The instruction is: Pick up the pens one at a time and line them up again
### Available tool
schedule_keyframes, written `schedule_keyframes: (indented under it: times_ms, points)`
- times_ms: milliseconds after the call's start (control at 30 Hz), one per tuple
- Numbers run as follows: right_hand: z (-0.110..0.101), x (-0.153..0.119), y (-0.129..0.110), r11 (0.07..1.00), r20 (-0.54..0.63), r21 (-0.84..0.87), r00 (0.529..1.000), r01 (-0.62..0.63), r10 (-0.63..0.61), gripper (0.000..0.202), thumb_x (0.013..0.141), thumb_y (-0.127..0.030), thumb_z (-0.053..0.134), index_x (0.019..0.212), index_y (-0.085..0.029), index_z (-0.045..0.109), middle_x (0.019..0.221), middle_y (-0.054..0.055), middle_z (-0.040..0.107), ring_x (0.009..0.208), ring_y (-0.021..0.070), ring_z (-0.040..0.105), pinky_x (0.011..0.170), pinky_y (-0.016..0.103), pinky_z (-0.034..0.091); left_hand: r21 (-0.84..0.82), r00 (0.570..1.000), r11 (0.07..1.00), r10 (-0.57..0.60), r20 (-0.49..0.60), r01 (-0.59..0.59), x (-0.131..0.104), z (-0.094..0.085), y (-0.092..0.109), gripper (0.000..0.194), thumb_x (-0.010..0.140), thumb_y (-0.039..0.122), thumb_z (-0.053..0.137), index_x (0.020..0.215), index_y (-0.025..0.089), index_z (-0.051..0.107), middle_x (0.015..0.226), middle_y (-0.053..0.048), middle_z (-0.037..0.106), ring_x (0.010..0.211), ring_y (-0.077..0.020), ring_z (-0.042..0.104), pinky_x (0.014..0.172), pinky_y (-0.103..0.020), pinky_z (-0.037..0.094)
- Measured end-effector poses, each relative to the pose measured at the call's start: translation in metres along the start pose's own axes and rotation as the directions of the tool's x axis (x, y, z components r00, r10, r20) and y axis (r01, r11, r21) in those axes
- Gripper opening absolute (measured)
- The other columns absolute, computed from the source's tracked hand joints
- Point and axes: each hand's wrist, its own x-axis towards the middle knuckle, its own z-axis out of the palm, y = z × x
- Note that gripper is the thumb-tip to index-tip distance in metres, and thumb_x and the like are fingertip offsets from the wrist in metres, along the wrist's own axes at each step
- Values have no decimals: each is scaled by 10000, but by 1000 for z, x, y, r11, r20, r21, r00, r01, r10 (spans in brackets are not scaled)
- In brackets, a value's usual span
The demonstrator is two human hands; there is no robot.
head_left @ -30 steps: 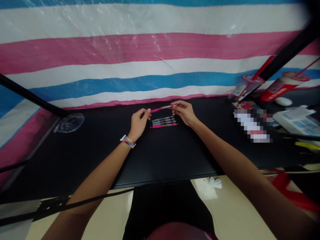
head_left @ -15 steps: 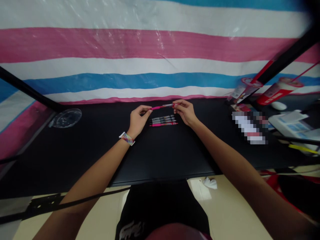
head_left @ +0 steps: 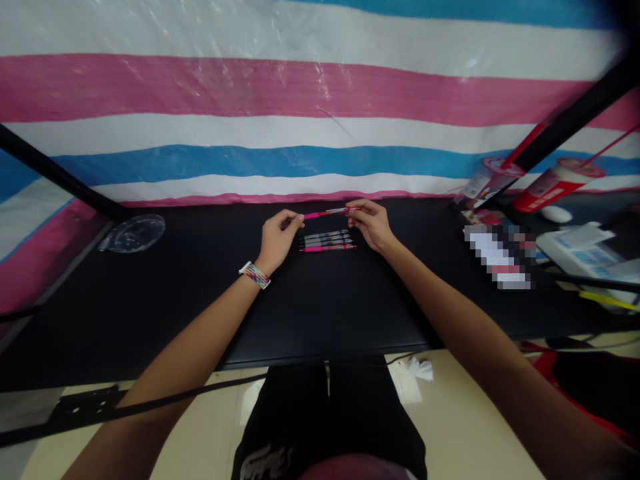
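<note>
A pink pen (head_left: 319, 215) with a clear section is stretched between my two hands, lying almost level above the black table. My left hand (head_left: 280, 237) pinches its pink left end between thumb and fingers. At the other end, the fingertips of my right hand (head_left: 370, 223) are closed on the pen's red tip. Just below, on the table, several pens lie side by side: grey and black ones (head_left: 327, 238), with a pink pen (head_left: 327, 248) nearest me. A patterned band circles my left wrist.
At the left lies a clear plastic lid (head_left: 134, 233). To the right stand two drink cups (head_left: 490, 180) with red straws, a white mouse (head_left: 557, 214), a blurred-out item (head_left: 497, 257) and white packaging (head_left: 580, 250). A striped sheet (head_left: 320, 93) hangs behind the table (head_left: 320, 313).
Both hands keep hold of the pink pen in nearly the same place. My left thumb has shifted slightly at its end. The camera view has moved a little.
</note>
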Motion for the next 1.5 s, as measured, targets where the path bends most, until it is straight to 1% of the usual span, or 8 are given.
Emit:
schedule_keyframes:
  times_ms: [233, 467, 567, 800, 1100, 1200, 1367, 1500]
  points:
    - [2, -2, -2, 1000, -14, 8, 1000, -1, 1, 234, 673, -341, 940, 877, -271, 850, 760, 1, 714, 660, 164, 616, 660, 384, 534, 77, 999, 997, -1, 32, -2, -1, -2, 4, 431, 1090, 427, 644, 714, 224, 703, 642, -3, 683, 644, -166, 650, 687, -324, 483]
    - [2, -2, -1, 1000, -7, 28, 1000, 2, -2, 216, 682, -319, 947, 876, -276, 863, 755, 2, 723, 659, 161, 620, 659, 374, 522, 28, 999, 998, 50, 16, -51, -1, 2, -1, 36, 932, 239, 806, 945, 234, 773, 982, -37, 813, 901, -194, 735, 886, -351, 573]
    - [1, -2, -1, 1000, -6, 5, 1000, 6, -6, 215, 695, -330, 935, 887, -278, 853, 754, 0, 715, 661, 164, 613, 657, 378, 528, 37, 999, 999, 37, 18, -37, 0, 2, 0, 35, 957, 260, 793, 944, 235, 772, 963, -34, 811, 892, -195, 731, 876, -351, 568]
    - [0, -4, -1, 1000, -5, -5, 1000, -3, 3, 235, 697, -348, 933, 901, -273, 842, 791, 13, 727, 677, 169, 626, 665, 385, 538, 77, 998, 997, 16, 53, -20, -1, 0, 7, 371, 1077, 422, 665, 764, 233, 730, 710, -7, 729, 714, -179, 680, 739, -337, 501]
    - [-1, -1, 2, 1000, -11, -11, 1000, -1, 0, 265, 699, -393, 941, 914, -274, 842, 800, 9, 737, 677, 166, 634, 672, 378, 555, 96, 997, 993, 61, 42, -65, 2, 7, 1, 61, 945, 304, 796, 946, 246, 775, 989, -41, 820, 933, -216, 742, 923, -372, 577]
    - [-3, 0, 3, 1000, -12, 8, 1000, -7, 7, 287, 693, -393, 958, 919, -259, 843, 801, 12, 744, 675, 160, 641, 665, 361, 548, 113, 997, 992, 48, 59, -55, 3, 6, 4, 110, 981, 350, 773, 936, 250, 772, 959, -36, 813, 923, -221, 741, 911, -372, 569]
    - [-5, -1, 2, 999, -13, 44, 1000, -6, 7, 262, 703, -357, 956, 921, -250, 857, 791, 11, 754, 672, 154, 648, 662, 346, 538, 157, 997, 987, 3, 80, -15, 5, 2, 9, 431, 1096, 462, 611, 735, 242, 696, 689, -10, 699, 739, -199, 673, 812, -359, 524]
    - [-7, -2, 1, 999, -19, 31, 1000, -18, 19, 243, 716, -358, 942, 922, -262, 857, 806, 12, 759, 679, 159, 647, 661, 356, 541, 107, 997, 994, -23, 77, 14, 5, 3, 8, 318, 1045, 430, 690, 794, 239, 726, 753, -12, 735, 770, -201, 696, 802, -350, 540]
